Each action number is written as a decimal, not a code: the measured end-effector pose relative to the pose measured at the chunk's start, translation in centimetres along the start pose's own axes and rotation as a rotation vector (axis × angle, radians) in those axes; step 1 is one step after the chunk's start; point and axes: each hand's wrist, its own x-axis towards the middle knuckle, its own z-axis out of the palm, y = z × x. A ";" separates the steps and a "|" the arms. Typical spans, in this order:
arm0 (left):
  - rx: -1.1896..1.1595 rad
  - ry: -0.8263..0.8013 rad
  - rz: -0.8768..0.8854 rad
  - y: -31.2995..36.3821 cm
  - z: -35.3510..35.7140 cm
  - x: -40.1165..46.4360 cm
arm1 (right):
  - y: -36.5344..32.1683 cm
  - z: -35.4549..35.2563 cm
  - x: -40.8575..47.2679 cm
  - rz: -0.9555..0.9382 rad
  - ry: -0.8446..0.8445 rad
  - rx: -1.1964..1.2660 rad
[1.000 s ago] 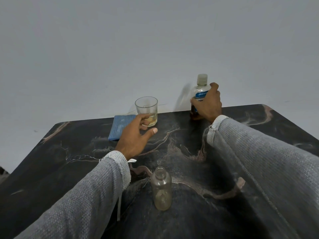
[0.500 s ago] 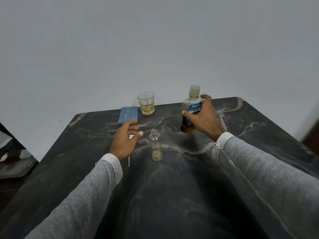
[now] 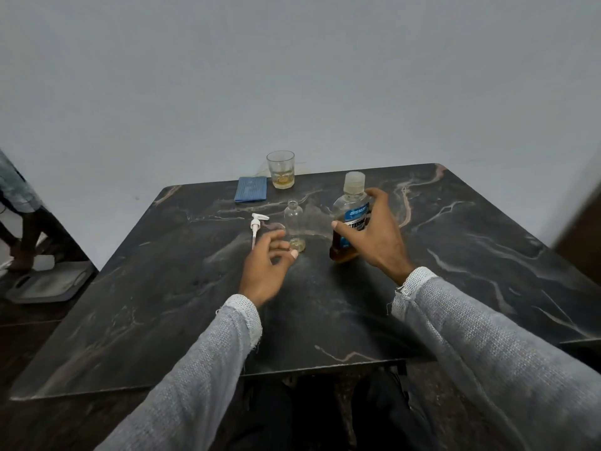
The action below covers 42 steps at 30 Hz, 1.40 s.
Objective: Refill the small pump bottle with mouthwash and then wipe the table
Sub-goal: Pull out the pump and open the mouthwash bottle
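Note:
A small clear bottle (image 3: pixel 294 225) stands uncapped in the middle of the dark marble table (image 3: pixel 162 304), with a little yellowish liquid at its bottom. Its white pump head (image 3: pixel 257 227) lies flat on the table just left of it. My left hand (image 3: pixel 267 266) hovers close in front of the small bottle, fingers apart, holding nothing. To the right stands the capped mouthwash bottle (image 3: pixel 350 219) with a blue label and amber liquid. My right hand (image 3: pixel 379 236) is wrapped around its right side. A folded blue cloth (image 3: pixel 251 189) lies at the far edge.
A drinking glass (image 3: pixel 281 169) with a little yellowish liquid stands at the table's far edge beside the cloth, close to the grey wall. A person's legs (image 3: pixel 19 229) and a grey mat (image 3: pixel 45 283) are on the floor at the left.
My right hand has brought the mouthwash bottle from the far edge toward the small bottle. My left hand let go of the glass and came back near the small bottle. The view pulled back.

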 end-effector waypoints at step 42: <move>-0.130 -0.218 0.018 -1.4 7.9 1.1 | -7.1 0.5 2.9 -0.093 -0.156 0.326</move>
